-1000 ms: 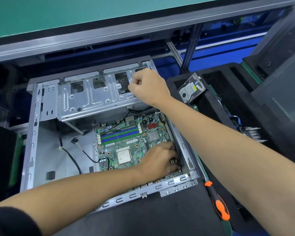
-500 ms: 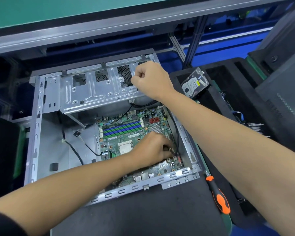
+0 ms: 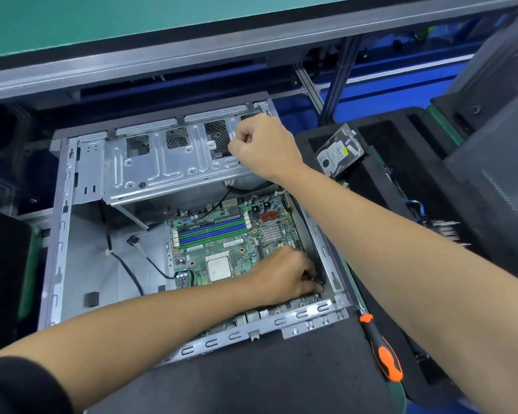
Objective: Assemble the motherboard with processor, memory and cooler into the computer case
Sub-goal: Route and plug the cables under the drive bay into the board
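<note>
**Board's in the case, left hand fiddling at the right edge**

Nearest thing is the orange-and-black screwdriver (image 3: 385,354) lying untouched on the dark mat, just right of the case's (image 3: 59,234) near right corner. Inside, the green motherboard (image 3: 222,252) sits flat on the case floor, right half, with the processor (image 3: 219,266) bare in the middle. No cooler on it yet, and I can't tell if any memory is in the blue and green slots.

The left hand (image 3: 287,279) is curled down at the board's near right edge, fingertips pinching something small and dark. Can't make out if it's a cable plug or a screw. Half a second back it was more toward the board's middle, so it's slid right, toward the case wall. Looks like seating or connecting, not fastening yet.

Further back, the right hand (image 3: 260,144) is a closed fist up on the metal drive cage (image 3: 162,162), same spot as before; can't tell if it holds anything. A hard drive (image 3: 338,150) sits in the foam tray on the far right.
</note>
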`<state>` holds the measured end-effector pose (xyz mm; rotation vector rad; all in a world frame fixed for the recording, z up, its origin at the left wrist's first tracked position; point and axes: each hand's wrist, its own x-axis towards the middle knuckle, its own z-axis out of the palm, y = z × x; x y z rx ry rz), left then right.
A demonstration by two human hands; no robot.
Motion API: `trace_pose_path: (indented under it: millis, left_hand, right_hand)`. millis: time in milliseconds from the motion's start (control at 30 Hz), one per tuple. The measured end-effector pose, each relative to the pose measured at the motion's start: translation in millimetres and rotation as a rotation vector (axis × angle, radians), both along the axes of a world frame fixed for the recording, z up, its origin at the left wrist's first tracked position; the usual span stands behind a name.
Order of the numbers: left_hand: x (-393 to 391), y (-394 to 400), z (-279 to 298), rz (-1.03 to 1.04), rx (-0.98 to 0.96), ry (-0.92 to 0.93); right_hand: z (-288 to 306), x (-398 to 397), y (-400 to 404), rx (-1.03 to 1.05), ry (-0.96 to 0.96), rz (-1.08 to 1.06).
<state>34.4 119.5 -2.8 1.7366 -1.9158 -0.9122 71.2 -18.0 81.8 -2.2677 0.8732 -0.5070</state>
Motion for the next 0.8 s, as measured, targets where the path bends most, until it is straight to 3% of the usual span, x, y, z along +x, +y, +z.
trace_pose_path:
  millis: [267, 800]
  left_hand:
    - [-6.2, 4.8, -17.3, -0.007, -0.105, -0.175]
    - [-5.5, 10.0, -24.2, -0.013, -0.202, -0.246]
  right_hand:
    - [0.2, -0.1, -0.2, 0.001, -0.003, -0.002]
    - [0.8, 0.3, 0.4, 0.005, -0.004, 0.007]
